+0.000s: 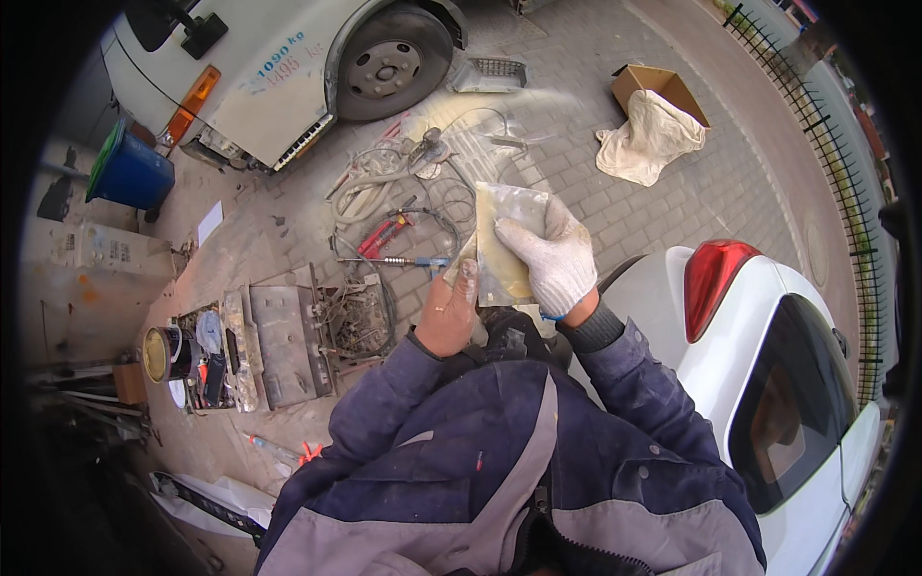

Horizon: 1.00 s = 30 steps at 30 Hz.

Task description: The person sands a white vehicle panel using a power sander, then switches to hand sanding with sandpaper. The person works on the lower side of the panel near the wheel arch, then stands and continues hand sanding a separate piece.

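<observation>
A flat rectangular board [498,245], smeared with pale yellow paste, is upright in front of my chest. My right hand [555,257], in a white work glove, grips its right edge with the thumb across the face. My bare left hand [449,309] is closed at the board's left edge, its fingers stained pale. From the left fingers a thin pale flat piece [462,257] sticks up beside the board; it looks like a spreader blade, though most of it is hidden.
A red power tool [386,233], hoses [370,182] and cables lie on the paving ahead. An open metal toolbox [284,348] and a paint can [163,353] stand at left. A white car [663,317] is close on my right; a truck wheel [392,65], cardboard box [663,88] and cloth [651,139] are farther off.
</observation>
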Motion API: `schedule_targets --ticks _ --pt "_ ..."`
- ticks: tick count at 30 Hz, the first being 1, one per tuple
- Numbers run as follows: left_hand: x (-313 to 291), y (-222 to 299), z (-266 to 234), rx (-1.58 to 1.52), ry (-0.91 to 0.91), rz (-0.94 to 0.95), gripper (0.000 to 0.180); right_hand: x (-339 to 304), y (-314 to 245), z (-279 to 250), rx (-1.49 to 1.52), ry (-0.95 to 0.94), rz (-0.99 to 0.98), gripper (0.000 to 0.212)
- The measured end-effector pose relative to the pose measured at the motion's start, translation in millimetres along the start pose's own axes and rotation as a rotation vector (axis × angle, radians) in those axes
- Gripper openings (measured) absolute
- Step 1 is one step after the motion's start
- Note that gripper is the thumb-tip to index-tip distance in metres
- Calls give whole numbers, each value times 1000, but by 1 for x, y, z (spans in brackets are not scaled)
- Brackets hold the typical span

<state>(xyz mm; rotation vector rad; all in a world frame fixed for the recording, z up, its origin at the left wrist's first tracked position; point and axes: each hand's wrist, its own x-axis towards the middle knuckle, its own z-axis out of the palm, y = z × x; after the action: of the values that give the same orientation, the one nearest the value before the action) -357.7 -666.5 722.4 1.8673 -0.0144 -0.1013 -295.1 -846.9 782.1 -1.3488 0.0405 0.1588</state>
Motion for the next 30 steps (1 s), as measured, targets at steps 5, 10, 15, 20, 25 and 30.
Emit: schedule_targets --ticks 5,10,15,20,25,30 --pt "9 8 -1 -282 259 185 57 -8 30 -6 27 160 79 37" --pt "10 16 -1 -770 53 75 54 -4 32 -15 102 183 -20 35" --pt "4 3 -20 -964 -243 -67 59 -4 23 -25 -145 105 -1 36" --pt "-1 -13 -30 -123 -238 188 58 -9 19 -22 -285 -48 -2 32" --pt "-7 -10 -21 -192 -160 262 61 -4 13 -21 -165 64 -11 32" --pt "-12 4 -12 -806 -289 2 81 1 22 -24 -253 48 -49 32"
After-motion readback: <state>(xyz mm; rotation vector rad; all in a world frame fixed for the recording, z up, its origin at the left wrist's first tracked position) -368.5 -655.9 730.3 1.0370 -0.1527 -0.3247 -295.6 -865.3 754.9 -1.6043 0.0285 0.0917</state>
